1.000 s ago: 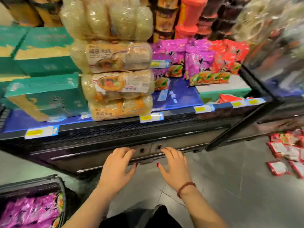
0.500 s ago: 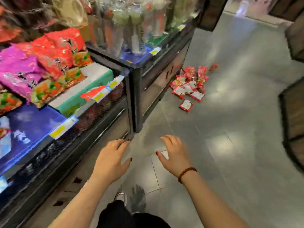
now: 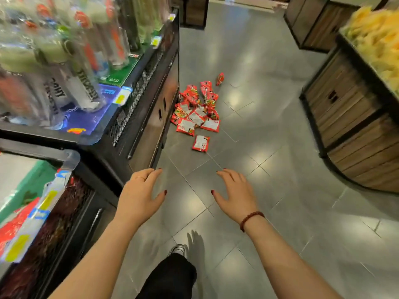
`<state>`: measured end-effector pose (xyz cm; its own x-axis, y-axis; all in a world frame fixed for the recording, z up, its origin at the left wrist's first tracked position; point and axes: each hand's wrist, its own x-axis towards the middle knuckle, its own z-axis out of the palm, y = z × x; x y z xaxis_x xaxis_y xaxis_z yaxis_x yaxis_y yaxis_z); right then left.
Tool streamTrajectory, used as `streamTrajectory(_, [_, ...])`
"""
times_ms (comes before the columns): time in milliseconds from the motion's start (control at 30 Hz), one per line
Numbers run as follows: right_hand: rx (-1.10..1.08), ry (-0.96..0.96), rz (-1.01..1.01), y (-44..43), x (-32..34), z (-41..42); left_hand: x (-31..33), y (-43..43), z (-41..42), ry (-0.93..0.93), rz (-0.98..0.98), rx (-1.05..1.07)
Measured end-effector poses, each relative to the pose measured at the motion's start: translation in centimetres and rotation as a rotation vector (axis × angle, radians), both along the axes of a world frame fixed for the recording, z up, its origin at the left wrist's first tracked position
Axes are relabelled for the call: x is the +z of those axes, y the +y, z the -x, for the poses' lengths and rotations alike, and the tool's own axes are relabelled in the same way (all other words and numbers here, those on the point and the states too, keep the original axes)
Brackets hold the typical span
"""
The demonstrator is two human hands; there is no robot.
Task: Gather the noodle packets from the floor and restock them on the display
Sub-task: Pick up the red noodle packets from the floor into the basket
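Well ahead of my grips, the packets lie heaped on the grey tiled floor, the heap stretching away along the bottle shelf base; left grip and right grip released, empty.

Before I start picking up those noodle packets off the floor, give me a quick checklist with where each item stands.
1. Left hand free: ok, open and holding nothing.
2. Right hand free: ok, open and holding nothing.
3. Packets located: ok, piled on the floor beside the shelf base.
4. Strays noted: ok, near packet lies this side of the pile, far packet beyond it.
5. Pile within reach: not ok, it lies well ahead of both hands.
6. Wrappers intact: cannot tell, too small to see.
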<state>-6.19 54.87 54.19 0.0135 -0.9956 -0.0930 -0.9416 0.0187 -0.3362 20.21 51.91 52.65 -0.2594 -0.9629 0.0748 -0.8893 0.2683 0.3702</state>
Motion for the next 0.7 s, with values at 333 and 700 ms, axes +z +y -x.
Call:
streamTrajectory(333, [-0.114,-0.032,-0.032,-12.2,0.5,5.3,-0.7,-14.9,5.3,0.032,-0.025,-0.079])
streamTrajectory(700, [-0.119,-0.095,-0.014,-30.4,0.2,18.6,-1.8,-31.4,18.7,-0.013,-0.054,-0.056])
